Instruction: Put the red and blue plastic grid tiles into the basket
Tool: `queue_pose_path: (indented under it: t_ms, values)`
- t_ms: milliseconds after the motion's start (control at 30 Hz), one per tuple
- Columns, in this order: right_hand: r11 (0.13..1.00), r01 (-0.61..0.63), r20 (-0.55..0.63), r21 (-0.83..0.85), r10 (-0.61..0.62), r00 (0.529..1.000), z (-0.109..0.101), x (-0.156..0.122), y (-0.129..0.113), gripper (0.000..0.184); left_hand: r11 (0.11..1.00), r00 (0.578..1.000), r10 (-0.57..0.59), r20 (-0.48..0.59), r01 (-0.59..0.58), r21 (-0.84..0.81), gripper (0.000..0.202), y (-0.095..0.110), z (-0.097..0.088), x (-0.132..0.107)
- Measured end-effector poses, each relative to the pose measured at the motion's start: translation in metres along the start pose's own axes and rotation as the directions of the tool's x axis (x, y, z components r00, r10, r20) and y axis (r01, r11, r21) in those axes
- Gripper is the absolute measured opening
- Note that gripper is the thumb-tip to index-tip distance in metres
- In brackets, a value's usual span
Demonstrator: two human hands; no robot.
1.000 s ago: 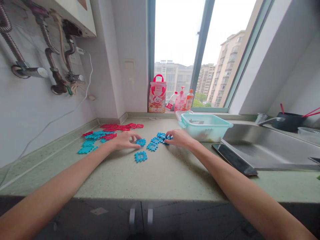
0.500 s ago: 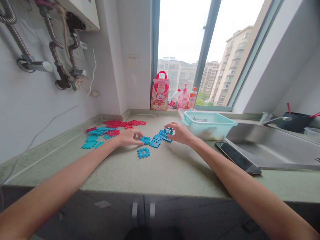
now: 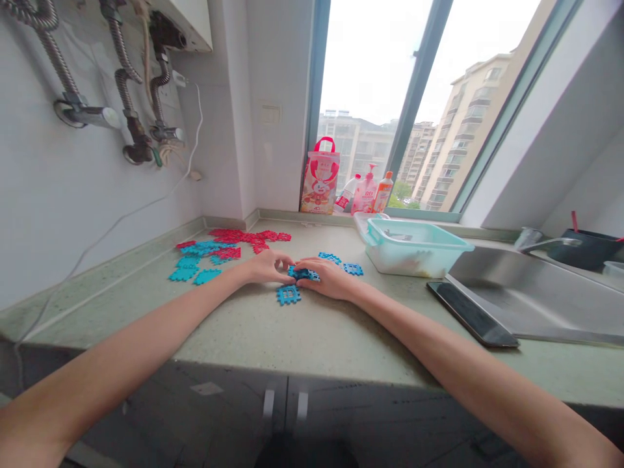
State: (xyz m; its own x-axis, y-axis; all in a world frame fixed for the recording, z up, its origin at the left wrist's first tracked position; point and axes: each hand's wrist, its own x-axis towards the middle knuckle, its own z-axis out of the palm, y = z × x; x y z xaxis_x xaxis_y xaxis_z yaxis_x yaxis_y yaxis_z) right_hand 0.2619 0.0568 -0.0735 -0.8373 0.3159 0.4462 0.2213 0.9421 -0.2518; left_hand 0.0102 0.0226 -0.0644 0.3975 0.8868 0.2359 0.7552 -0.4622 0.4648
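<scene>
My left hand [image 3: 269, 268] and my right hand [image 3: 327, 278] meet over the counter, fingers closed around blue interlocking plastic tiles [image 3: 308, 275]. The right fingers cover part of these, so how the held tiles sit together is hard to see. Just in front of the hands lies one flat blue tile [image 3: 288, 295] with notched edges and a window-like grid. Beyond my right hand are more blue tiles [image 3: 330, 258], and a single blue tile [image 3: 353, 268] lies to their right.
Left of my hands lie turquoise tiles [image 3: 185, 268] and a spread of red tiles [image 3: 258, 239]. A turquoise plastic box [image 3: 414, 257] stands at right, near a dark phone [image 3: 470, 313] and the steel sink [image 3: 550, 299]. Bottles [image 3: 364, 194] and a pink bag [image 3: 320, 185] line the window.
My right hand has moved left and down to meet my left hand at the blue tiles. The blue tiles behind now lie apart. The view has shifted slightly.
</scene>
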Motion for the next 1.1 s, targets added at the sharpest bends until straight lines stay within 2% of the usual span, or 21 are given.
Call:
queue_pose_path:
  t_ms: [67,167,267,367,533,667,733,800,900,1000,1100]
  values:
    - [1.0,0.009,-0.036,-0.026,-0.01,0.999,-0.004,-0.002,0.002,0.03,1.0,1.0,0.002,0.002,-0.002,-0.011,0.051,-0.001,0.0,0.0]
    - [0.997,-0.039,-0.08,-0.071,0.034,0.996,-0.02,-0.008,0.003,0.029,1.0,1.0,-0.009,0.006,0.009,-0.006,0.057,-0.004,0.001,0.0]
    - [0.981,-0.135,0.004,-0.138,0.137,0.991,-0.04,-0.016,0.002,0.019,1.0,1.0,-0.005,0.007,0.005,0.0,0.06,-0.006,0.001,0.0]
    - [0.961,-0.185,0.102,-0.205,0.209,0.973,-0.05,-0.022,0.001,0.023,1.0,1.0,-0.005,0.001,0.005,-0.003,0.057,-0.008,0.001,-0.001]
    - [0.961,-0.205,0.139,-0.187,0.233,0.963,-0.046,-0.022,0.003,0.023,0.998,0.997,-0.055,-0.045,0.056,0.024,0.054,-0.011,0.0,0.0]
    - [0.97,-0.175,0.136,-0.167,0.198,0.971,-0.048,-0.023,0.007,0.021,0.996,0.995,-0.082,-0.061,0.084,0.037,0.054,-0.01,-0.002,-0.001]
    - [0.975,-0.162,0.08,-0.149,0.176,0.981,-0.05,-0.023,0.008,0.024,0.995,0.994,-0.083,-0.067,0.086,0.046,0.052,-0.006,-0.002,-0.001]
    - [0.979,-0.168,-0.027,-0.112,0.166,0.986,-0.049,-0.022,0.009,0.031,0.996,0.996,-0.069,-0.053,0.071,0.045,0.051,0.0,0.0,-0.002]
    - [0.983,-0.166,-0.137,-0.075,0.155,0.978,-0.041,-0.019,0.007,0.037,1.0,1.0,-0.012,-0.01,0.012,0.016,0.048,0.009,0.003,-0.001]
    - [0.986,-0.153,-0.145,-0.073,0.141,0.979,-0.027,-0.014,0.003,0.034,1.0,1.0,0.005,-0.014,-0.004,0.012,0.041,0.014,0.006,0.0]
    - [0.988,-0.132,-0.098,-0.082,0.124,0.987,-0.017,-0.01,0.002,0.027,1.0,1.0,0.009,-0.024,-0.008,0.021,0.039,0.012,0.008,0.001]
